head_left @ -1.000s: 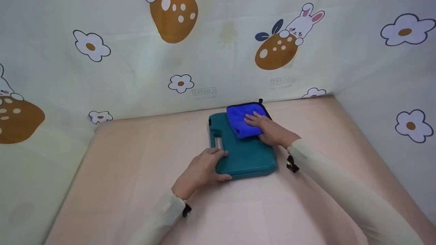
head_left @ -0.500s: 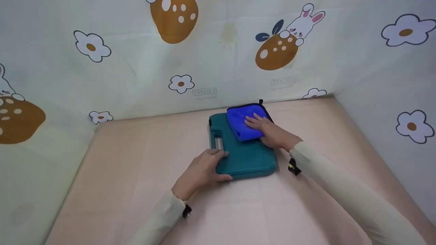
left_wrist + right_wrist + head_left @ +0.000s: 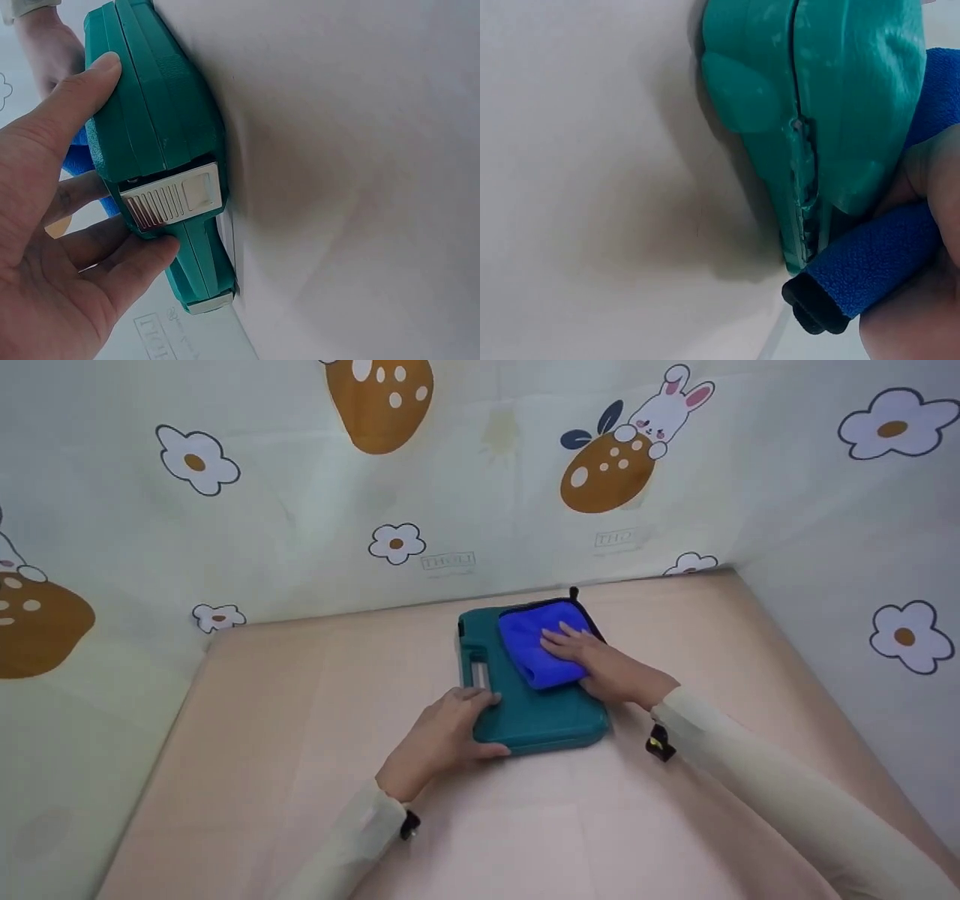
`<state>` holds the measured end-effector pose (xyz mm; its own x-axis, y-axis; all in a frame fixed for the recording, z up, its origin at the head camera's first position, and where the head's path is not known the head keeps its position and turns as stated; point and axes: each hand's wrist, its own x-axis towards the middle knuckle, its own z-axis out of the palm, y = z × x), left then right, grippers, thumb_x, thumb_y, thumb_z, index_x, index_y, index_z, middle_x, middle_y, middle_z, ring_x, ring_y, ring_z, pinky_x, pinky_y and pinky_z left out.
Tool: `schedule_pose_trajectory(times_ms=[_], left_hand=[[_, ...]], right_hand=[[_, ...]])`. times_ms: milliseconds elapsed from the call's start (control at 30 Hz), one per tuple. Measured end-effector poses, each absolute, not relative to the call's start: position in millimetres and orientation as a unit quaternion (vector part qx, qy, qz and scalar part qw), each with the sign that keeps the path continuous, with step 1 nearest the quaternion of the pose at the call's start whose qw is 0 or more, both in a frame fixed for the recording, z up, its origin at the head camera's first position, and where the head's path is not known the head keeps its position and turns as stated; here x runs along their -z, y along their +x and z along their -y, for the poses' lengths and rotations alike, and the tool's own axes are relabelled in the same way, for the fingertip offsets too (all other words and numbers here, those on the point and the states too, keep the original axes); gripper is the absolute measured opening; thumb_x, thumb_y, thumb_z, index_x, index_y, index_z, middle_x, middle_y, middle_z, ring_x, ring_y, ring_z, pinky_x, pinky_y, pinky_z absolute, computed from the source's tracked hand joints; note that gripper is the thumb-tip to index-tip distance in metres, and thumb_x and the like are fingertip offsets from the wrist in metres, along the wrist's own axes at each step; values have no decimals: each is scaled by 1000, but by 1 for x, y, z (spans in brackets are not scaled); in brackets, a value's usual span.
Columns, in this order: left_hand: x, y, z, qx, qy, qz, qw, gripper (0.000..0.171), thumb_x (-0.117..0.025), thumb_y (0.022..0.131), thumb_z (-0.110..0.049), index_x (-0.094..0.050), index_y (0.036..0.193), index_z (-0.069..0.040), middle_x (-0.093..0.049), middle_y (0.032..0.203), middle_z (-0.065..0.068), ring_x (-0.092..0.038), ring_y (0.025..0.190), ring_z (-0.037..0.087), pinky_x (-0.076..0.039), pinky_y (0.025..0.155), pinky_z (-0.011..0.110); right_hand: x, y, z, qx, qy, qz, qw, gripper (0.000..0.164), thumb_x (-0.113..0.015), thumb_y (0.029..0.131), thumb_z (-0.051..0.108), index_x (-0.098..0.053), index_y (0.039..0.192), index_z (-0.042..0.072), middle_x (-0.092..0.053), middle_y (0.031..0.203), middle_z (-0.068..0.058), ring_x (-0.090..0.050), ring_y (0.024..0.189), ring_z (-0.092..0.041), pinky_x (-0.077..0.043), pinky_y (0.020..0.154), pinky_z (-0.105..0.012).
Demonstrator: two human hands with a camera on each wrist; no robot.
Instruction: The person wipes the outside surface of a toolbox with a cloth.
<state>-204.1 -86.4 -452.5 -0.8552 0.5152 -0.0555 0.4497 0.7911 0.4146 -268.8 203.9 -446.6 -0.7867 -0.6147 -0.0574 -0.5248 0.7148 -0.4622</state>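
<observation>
A green plastic carrying case [image 3: 540, 720] lies flat on the table, its handle toward the left. My left hand [image 3: 442, 735] grips its near left corner. In the left wrist view the thumb rests on one side of the case, with fingers curled by the silver latch [image 3: 169, 199]. A folded blue terry cloth [image 3: 525, 641] with black edging covers the case's upper right. My right hand [image 3: 604, 667] presses on it, fingers spread and straight. The right wrist view shows a fold of the cloth [image 3: 889, 255] hanging past the case's side, between parts of the hand.
The table [image 3: 285, 750] has a pale pinkish cover. A patterned curtain wall [image 3: 300, 532] rises close behind the case, and another wall [image 3: 847, 547] stands at the right. A black strap piece [image 3: 660, 744] hangs under the right sleeve.
My right hand has slid the blue cloth toward me across the case and slightly to the right. The left hand and the case stay in place.
</observation>
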Motion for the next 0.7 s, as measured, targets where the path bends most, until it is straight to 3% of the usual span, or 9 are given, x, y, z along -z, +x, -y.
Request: schedule_pose_trajectory(times_ms=[700], left_hand=[[455, -204, 87, -201, 270, -939, 63, 82, -82, 81, -54, -56, 146, -11, -55, 144, 13, -49, 134, 32, -43, 105, 50]], right_hand=[[448, -251, -208, 217, -326, -915, 100, 75, -60, 95, -9, -30, 161, 13, -21, 166, -3, -2, 153, -32, -11, 118, -54]])
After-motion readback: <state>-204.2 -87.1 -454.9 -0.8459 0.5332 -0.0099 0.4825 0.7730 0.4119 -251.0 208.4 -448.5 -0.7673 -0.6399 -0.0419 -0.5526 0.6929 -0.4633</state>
